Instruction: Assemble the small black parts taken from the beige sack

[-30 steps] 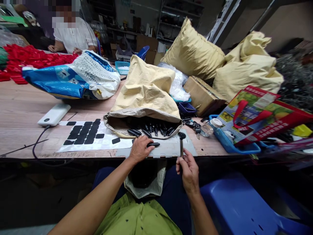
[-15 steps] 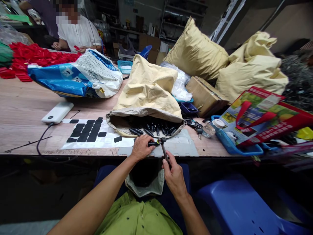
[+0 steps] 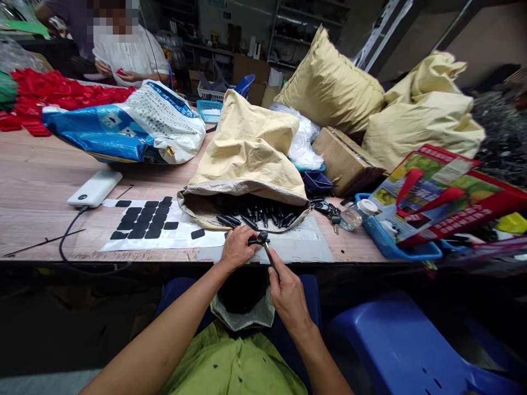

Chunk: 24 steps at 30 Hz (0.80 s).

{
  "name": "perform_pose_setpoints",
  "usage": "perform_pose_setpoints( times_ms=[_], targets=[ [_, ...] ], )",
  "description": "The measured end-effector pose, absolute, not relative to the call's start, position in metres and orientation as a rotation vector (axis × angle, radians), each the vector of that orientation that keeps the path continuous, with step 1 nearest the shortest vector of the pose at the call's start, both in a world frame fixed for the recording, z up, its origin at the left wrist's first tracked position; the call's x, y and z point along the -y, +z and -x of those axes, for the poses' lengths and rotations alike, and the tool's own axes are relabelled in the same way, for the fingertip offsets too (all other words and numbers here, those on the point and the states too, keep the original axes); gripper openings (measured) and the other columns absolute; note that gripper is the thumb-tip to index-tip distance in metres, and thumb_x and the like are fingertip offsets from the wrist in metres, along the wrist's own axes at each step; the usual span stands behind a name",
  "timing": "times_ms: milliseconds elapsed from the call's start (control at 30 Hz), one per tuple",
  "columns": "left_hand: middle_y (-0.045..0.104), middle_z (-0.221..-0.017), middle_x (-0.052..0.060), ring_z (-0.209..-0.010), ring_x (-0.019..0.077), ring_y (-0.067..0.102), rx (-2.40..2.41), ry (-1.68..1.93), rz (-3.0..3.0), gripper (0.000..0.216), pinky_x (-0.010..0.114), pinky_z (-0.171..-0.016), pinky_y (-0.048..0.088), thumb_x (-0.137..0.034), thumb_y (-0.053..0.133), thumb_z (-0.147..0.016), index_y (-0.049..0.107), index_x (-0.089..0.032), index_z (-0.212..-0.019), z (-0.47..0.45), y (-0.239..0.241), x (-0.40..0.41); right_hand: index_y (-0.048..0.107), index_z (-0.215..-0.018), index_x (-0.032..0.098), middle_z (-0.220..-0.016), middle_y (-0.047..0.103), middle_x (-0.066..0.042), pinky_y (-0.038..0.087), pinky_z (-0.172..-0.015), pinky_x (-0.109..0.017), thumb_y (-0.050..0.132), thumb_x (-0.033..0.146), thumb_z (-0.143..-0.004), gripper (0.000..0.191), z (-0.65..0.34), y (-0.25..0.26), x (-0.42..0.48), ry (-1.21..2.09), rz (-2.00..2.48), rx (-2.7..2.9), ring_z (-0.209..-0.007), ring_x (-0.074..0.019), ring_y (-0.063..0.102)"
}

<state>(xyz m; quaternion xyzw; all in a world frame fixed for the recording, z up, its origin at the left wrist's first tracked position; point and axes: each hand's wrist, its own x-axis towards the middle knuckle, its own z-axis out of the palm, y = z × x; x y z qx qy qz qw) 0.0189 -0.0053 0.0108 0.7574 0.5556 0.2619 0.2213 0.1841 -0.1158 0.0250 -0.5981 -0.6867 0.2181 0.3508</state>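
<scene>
My left hand [image 3: 237, 247] is closed at the table edge around a slim black part [image 3: 252, 241], mostly hidden by the fingers. My right hand [image 3: 287, 291] grips a dark hammer-shaped tool [image 3: 269, 255] by its handle. The tool's rounded head lies over the black part, close to my left fingertips; whether they touch I cannot tell. Just beyond my hands, an open cream sack [image 3: 251, 148] lies on its side, with many black pointed parts [image 3: 263, 213] in its mouth. A grey sheet [image 3: 313, 238] lies under that mouth. Below the table edge, an open bag [image 3: 242, 319] sits at my lap.
To the left lie a white strip with black pads [image 3: 144, 222], a white power bank [image 3: 95, 189] with a cable, and a blue-white sack [image 3: 132, 129]. On the right stand a blue basket [image 3: 382, 238], a jar [image 3: 352, 218] and keys. A person [image 3: 125, 55] handles red pieces across the table.
My right hand has shifted slightly left, and the tool's head has come left over the black part toward my left fingers. My left hand stays in place.
</scene>
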Motion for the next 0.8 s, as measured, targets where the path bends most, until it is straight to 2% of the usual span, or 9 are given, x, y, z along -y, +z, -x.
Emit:
perform_pose_setpoints(
  times_ms=[267, 600, 800],
  targets=[
    [0.07, -0.097, -0.001, -0.099, 0.0216, 0.058, -1.516, 0.759, -2.102, 0.015, 0.035, -0.086, 0.038, -0.027, 0.078, -0.079, 0.071, -0.025, -0.091, -0.02, 0.009, 0.005, 0.048, -0.151, 0.026, -0.146, 0.058, -0.004, 0.048, -0.111, -0.036, 0.045, 0.026, -0.101, 0.05, -0.194, 0.032, 0.116, 0.491, 1.609, 1.664, -0.132, -0.0224, 0.059],
    [0.07, -0.099, 0.0, -0.099, 0.0226, 0.057, -1.525, 0.725, -2.128, 0.014, 0.036, -0.087, 0.038, -0.028, 0.076, -0.081, 0.071, -0.025, -0.093, -0.02, 0.01, 0.007, 0.052, -0.149, 0.024, -0.138, 0.065, -0.006, 0.052, -0.105, -0.035, 0.046, 0.028, -0.099, 0.05, -0.205, 0.029, 0.114, 0.484, 1.695, 1.619, -0.122, -0.0232, 0.066],
    [0.068, -0.098, 0.001, -0.1, 0.0228, 0.057, -1.485, 0.704, -2.174, 0.013, 0.036, -0.086, 0.037, -0.036, 0.067, -0.09, 0.074, -0.027, -0.097, -0.017, 0.007, 0.006, 0.056, -0.144, 0.018, -0.139, 0.064, -0.011, 0.046, -0.111, -0.039, 0.045, 0.027, -0.097, 0.05, -0.233, 0.029, 0.102, 0.301, 1.832, 1.484, -0.127, -0.0253, 0.061]
  ],
)
